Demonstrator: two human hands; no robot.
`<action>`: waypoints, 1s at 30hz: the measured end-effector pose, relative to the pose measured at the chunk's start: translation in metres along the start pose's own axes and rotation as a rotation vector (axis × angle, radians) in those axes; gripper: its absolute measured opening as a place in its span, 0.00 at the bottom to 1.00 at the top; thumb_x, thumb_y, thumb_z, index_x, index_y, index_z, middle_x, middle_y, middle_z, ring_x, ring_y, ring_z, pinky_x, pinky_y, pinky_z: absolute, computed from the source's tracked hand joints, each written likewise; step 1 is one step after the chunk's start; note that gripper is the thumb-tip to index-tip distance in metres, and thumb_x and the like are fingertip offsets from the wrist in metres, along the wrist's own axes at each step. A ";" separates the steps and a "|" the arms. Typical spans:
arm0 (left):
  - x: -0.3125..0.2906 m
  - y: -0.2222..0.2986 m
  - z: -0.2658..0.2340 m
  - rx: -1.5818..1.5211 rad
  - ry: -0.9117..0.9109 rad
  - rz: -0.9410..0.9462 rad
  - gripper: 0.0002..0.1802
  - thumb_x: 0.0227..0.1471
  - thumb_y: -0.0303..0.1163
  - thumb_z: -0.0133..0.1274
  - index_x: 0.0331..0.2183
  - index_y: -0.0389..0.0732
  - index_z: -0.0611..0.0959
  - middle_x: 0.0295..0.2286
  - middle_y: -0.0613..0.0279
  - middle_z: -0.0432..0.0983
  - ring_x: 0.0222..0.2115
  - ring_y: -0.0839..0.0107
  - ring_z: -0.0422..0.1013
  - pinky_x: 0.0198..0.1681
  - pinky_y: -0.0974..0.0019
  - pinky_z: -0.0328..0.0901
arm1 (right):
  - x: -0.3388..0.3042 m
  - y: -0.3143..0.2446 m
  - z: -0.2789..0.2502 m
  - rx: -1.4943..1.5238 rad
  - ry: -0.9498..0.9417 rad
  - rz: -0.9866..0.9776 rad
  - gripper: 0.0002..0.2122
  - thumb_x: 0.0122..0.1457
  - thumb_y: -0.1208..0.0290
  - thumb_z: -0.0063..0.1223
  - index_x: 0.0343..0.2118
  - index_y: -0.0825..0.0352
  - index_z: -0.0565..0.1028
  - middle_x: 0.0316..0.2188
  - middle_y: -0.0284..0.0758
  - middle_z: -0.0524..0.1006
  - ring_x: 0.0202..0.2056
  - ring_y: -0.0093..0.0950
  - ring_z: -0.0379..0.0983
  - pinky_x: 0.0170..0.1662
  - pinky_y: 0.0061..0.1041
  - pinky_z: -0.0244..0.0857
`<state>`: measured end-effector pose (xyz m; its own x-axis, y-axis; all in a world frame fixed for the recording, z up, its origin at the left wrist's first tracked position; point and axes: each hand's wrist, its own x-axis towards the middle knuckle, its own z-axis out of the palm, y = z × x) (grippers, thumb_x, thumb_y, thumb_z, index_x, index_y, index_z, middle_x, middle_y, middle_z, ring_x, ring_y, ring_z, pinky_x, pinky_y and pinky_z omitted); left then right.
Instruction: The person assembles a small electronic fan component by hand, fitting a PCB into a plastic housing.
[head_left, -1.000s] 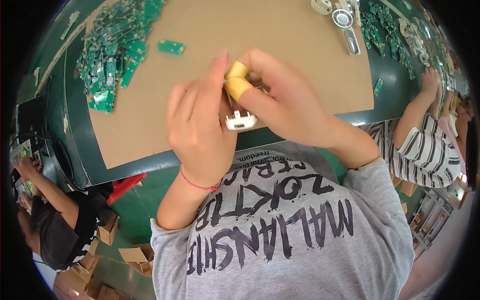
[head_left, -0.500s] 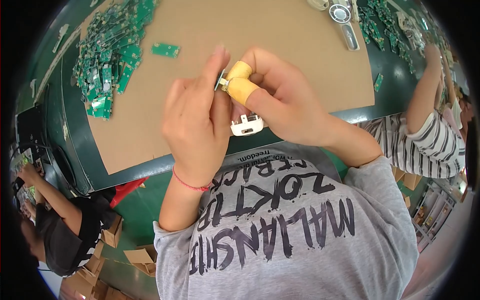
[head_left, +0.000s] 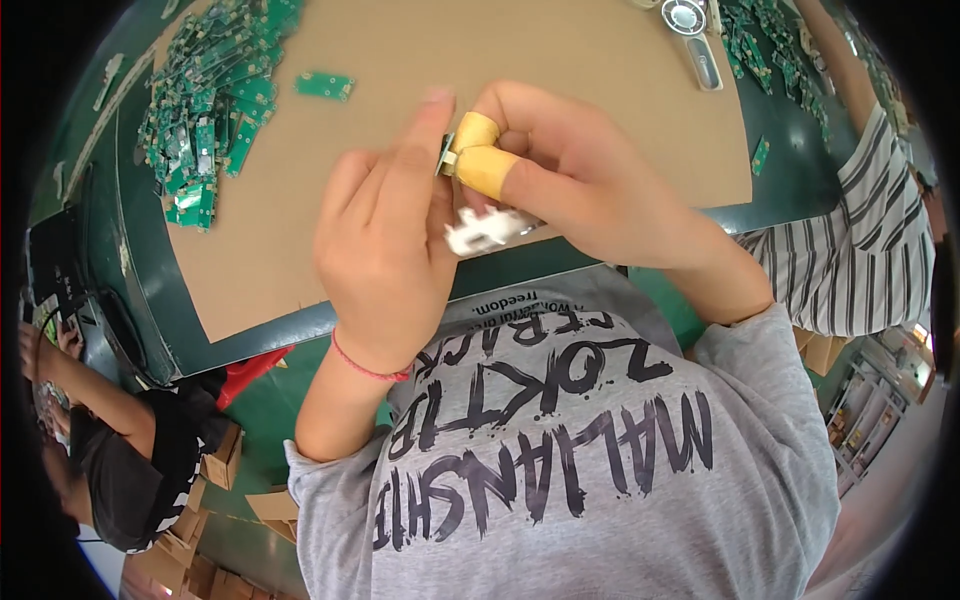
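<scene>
In front of my chest, both hands meet over the table edge. My right hand has yellow covers on its thumb and index finger, which pinch a small metal connector on a green circuit board. The board stands on edge against the fingers of my left hand, whose index finger stretches upward; its thumb is mostly hidden. Just below the yellow covers, a white plastic housing hangs tilted and blurred by motion. Which fingers carry the housing is hidden.
A heap of green circuit boards lies at the left on brown cardboard, with one loose board beside it. At the far right rests a white handheld device. More boards and a co-worker's striped sleeve are beyond.
The white housing has swung from level to tilted, shifting slightly up and left. My hands have barely moved, still together on the board. At the right, the co-worker's arm has reached farther forward.
</scene>
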<state>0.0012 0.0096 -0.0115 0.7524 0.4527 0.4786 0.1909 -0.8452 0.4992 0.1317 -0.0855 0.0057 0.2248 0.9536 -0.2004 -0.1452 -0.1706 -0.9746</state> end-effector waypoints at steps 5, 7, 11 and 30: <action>-0.002 -0.002 0.004 -0.187 0.056 -0.083 0.35 0.37 0.15 0.48 0.53 0.30 0.62 0.33 0.58 0.77 0.24 0.67 0.65 0.31 0.69 0.62 | 0.012 0.001 -0.014 -0.723 0.189 -0.604 0.08 0.49 0.78 0.51 0.34 0.68 0.70 0.31 0.31 0.69 0.32 0.24 0.67 0.32 0.21 0.62; -0.003 -0.001 0.005 -0.211 0.077 -0.093 0.36 0.37 0.15 0.48 0.53 0.30 0.61 0.35 0.56 0.76 0.24 0.67 0.66 0.31 0.70 0.62 | 0.019 0.008 -0.013 -0.635 0.190 -0.707 0.07 0.41 0.82 0.54 0.24 0.66 0.71 0.29 0.31 0.69 0.30 0.29 0.66 0.32 0.26 0.61; 0.003 0.008 0.001 -0.317 0.054 -0.151 0.35 0.39 0.19 0.53 0.52 0.30 0.61 0.35 0.55 0.74 0.24 0.69 0.66 0.29 0.72 0.62 | 0.028 0.007 -0.023 -0.742 0.147 -0.947 0.08 0.39 0.81 0.54 0.24 0.64 0.71 0.29 0.29 0.69 0.30 0.28 0.66 0.33 0.27 0.60; -0.002 -0.009 0.007 -1.673 -0.215 -0.833 0.25 0.56 0.30 0.42 0.54 0.38 0.59 0.45 0.51 0.67 0.41 0.61 0.70 0.41 0.64 0.68 | 0.014 -0.037 -0.054 -1.352 -0.111 -0.048 0.06 0.48 0.72 0.49 0.28 0.67 0.71 0.27 0.31 0.71 0.29 0.26 0.68 0.36 0.26 0.63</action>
<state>0.0020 0.0139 -0.0216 0.8848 0.3959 -0.2458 -0.1303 0.7166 0.6852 0.1923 -0.0791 0.0335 0.1157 0.9692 -0.2175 0.9262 -0.1843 -0.3288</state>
